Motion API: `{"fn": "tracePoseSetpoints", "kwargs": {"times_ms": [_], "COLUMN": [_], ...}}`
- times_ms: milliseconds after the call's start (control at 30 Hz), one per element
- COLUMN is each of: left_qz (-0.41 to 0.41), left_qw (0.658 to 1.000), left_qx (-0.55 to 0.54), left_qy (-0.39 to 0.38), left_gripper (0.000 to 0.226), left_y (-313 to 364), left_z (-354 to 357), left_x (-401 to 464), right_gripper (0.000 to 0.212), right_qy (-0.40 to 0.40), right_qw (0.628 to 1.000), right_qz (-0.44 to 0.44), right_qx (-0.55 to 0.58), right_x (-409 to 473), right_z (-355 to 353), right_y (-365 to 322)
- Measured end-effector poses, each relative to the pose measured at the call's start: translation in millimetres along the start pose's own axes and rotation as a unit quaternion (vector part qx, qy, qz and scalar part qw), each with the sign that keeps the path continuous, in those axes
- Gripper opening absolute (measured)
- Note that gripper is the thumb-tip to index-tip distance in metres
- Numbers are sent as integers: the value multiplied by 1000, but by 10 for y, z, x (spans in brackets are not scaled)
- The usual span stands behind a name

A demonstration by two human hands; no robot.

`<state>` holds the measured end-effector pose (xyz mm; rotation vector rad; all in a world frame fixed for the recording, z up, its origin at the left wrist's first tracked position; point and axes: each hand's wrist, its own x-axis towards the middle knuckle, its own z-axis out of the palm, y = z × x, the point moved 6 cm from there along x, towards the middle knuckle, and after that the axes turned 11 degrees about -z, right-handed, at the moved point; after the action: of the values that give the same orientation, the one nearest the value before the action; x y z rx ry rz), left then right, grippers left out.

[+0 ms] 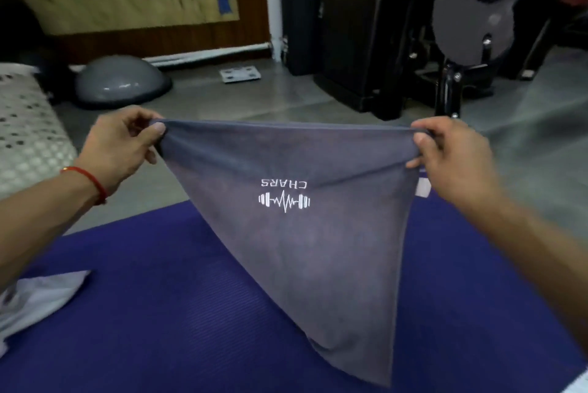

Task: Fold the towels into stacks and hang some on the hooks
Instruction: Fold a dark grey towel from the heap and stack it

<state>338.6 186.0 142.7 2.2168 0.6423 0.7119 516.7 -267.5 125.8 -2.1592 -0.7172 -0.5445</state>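
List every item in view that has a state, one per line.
Grey towel: held up, top edge stretched taut, lower corner hanging over the mat, logo upside down.
Left hand: pinching the towel's left corner.
Right hand: pinching the right corner.
White cloth: crumpled on the purple mat.

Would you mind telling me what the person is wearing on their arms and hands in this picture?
Both forearms are bare, with no sleeves in view. The left hand has a thin red thread bracelet round its wrist, with a small gold-coloured bit near the top. The right hand wears nothing that shows: no ring, watch or glove. Neither hand wears a glove.
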Motion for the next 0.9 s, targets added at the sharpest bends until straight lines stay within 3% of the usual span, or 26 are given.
{"fn": "tracePoseSetpoints", "kwargs": {"times_ms": [133, 233, 367, 567, 733, 900], "left_qz": [-72, -95, -146, -257, -156, -92], "left_qw": [990, 984, 974, 926, 942, 980], "left_qx": [-110, -126, -108, -166, -212, -117], "left_qy": [45, 80, 137, 223, 211, 129], "left_gripper": [19, 23, 9, 27, 10, 10], "left_y": [-299, -458, -749, -1001, -659, -790], "left_z": [-844, -1235, -1536, -1652, -1777, -1620], "left_x": [-95, -196, -184, -169, -379, -1222], "right_gripper": [10, 19, 16, 13, 19, 19], "right_qy": [-17, -49, -86, -81, -36, -85], "right_qw": [999, 998, 995, 985, 952, 928], "right_qz": [-45, -48, -16, -32, -79, -131], "right_qx": [10, -7, 53, 152, 294, 338], "right_x": [491, 721, 1009, 1349, 1322, 617], "right_z": [334, 623, 1209, 1931, 1664, 1321], "right_y": [-768, -1109, -1318, -1484, -1541, -1218]}}
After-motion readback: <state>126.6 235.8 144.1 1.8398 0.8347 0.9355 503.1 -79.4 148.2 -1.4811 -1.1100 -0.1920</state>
